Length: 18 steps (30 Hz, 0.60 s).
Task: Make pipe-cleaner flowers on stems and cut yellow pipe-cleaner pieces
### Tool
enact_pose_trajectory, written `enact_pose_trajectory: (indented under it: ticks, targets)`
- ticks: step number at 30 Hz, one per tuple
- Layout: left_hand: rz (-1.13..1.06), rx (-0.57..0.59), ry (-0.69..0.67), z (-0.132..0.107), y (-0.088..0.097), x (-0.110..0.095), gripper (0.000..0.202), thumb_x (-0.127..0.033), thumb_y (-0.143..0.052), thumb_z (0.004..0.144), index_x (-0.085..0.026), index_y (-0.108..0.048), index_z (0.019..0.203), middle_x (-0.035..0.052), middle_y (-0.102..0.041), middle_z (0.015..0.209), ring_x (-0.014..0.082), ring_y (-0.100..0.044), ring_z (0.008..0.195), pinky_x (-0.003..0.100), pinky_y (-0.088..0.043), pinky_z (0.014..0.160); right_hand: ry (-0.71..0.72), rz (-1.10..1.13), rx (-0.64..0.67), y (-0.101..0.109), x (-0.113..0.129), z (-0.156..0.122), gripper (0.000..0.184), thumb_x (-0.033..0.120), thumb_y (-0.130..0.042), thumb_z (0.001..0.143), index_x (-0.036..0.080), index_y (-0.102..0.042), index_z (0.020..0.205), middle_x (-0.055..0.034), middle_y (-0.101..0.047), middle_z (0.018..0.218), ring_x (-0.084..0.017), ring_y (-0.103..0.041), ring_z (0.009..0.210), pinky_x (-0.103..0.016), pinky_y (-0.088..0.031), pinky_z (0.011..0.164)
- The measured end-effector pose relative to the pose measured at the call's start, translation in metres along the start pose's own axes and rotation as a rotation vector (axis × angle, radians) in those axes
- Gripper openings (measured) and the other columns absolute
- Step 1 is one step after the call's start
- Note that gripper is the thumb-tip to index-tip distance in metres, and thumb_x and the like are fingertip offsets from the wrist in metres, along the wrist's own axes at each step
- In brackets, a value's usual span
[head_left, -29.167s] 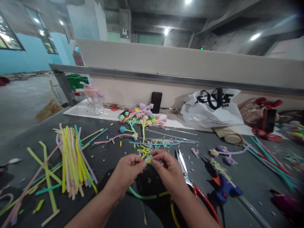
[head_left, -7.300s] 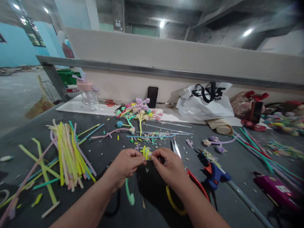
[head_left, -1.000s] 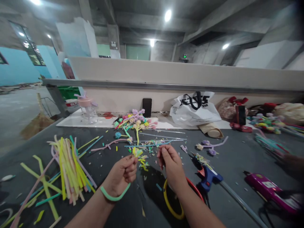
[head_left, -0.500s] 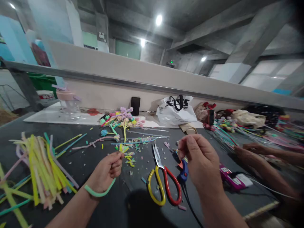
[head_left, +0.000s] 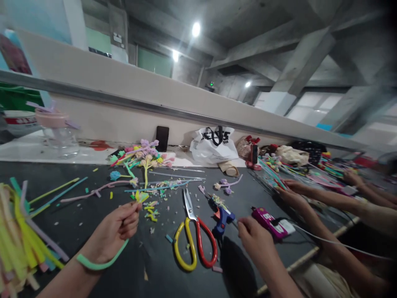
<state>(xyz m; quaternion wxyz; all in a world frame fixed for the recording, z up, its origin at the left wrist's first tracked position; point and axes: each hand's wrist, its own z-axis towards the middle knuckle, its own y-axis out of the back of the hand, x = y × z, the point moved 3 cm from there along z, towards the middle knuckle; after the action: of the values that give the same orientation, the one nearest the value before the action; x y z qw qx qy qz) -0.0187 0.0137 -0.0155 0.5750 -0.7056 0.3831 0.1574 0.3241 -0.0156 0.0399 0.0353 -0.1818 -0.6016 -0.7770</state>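
1. Flower (head_left: 142, 196), yellow and pale green, sits at the tips of the left hand (head_left: 116, 227), which pinches it between thumb and forefinger, the other fingers curled in. It is held to the left of the scissors (head_left: 192, 217).

2. Stem (head_left: 102, 266), a green strip, curves beneath that hand and lies across the wrist. The fingers hide its upper end, so whether it is joined to the flower cannot be told.

3. Right hand (head_left: 252, 231) is well apart from the flower, to the right, fingers curled, just beside the rear of the glue gun (head_left: 222, 221). Whether it touches the gun or holds anything cannot be told.

4. Done, by the look of it: the petals are gathered into one small bloom, so this piece seems well along. On the far side, a pile of flowers (head_left: 149, 147) in mixed colours lies beside the phone (head_left: 162, 138); those look mostly complete, as does the purple branch (head_left: 235, 183) beyond the gun.

5. Remaining, as judged: the flower and stem may want fixing together, and the bundle (head_left: 18, 236) of strips at the near left looks like unused stock.

6. Scraps (head_left: 151, 213), yellow, lie on the surface (head_left: 173, 285) just right of the flower and look like offcuts. The scissors lie unheld between the hands, handles toward the near side.
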Motion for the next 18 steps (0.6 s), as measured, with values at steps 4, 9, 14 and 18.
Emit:
enact_pose_trajectory:
  ticks: [4,9,14,18]
  targets:
    - [0.003,0.026,0.009,-0.001,-0.004,0.005,0.017,-0.024,-0.053,0.08,-0.009,-0.055,0.071,-0.0095,-0.023,0.048,0.0004,-0.013,0.037,0.013,-0.014,0.033,-0.105,-0.121,0.185,-0.013,-0.004,0.009,0.051,0.051,-0.025,0.083,0.021,-0.053,0.053,-0.0101,-0.063,0.058,-0.024,-0.062,0.063,-0.029,-0.038,0.055]
    - [-0.001,0.03,-0.016,-0.002,-0.006,0.001,0.016,-0.023,-0.054,0.078,-0.01,-0.054,0.069,-0.0095,-0.023,0.047,0.0004,-0.013,0.036,0.013,-0.013,0.033,-0.188,-0.066,0.244,-0.034,0.007,0.026,0.048,0.057,-0.038,0.076,0.017,-0.06,0.06,-0.0176,-0.067,0.07,-0.03,-0.064,0.073,-0.032,-0.042,0.058]
    - [-0.021,0.044,-0.049,-0.001,-0.004,-0.006,0.014,-0.022,-0.054,0.078,-0.011,-0.054,0.07,-0.0096,-0.023,0.047,0.0007,-0.012,0.036,0.014,-0.012,0.033,-0.263,0.068,0.323,-0.035,-0.003,0.029,0.037,0.047,-0.044,0.077,0.019,-0.058,0.058,-0.0029,-0.055,0.039,-0.02,-0.059,0.042,-0.026,-0.04,0.043]
    - [-0.029,0.046,-0.064,0.0,-0.003,-0.008,0.014,-0.022,-0.053,0.079,-0.011,-0.054,0.071,-0.0093,-0.023,0.047,0.0011,-0.012,0.037,0.014,-0.011,0.034,-0.399,0.737,0.279,-0.033,-0.012,0.024,0.027,0.044,-0.055,0.074,0.017,-0.059,0.068,0.0014,-0.055,0.047,-0.014,-0.054,0.042,-0.022,-0.041,0.041]
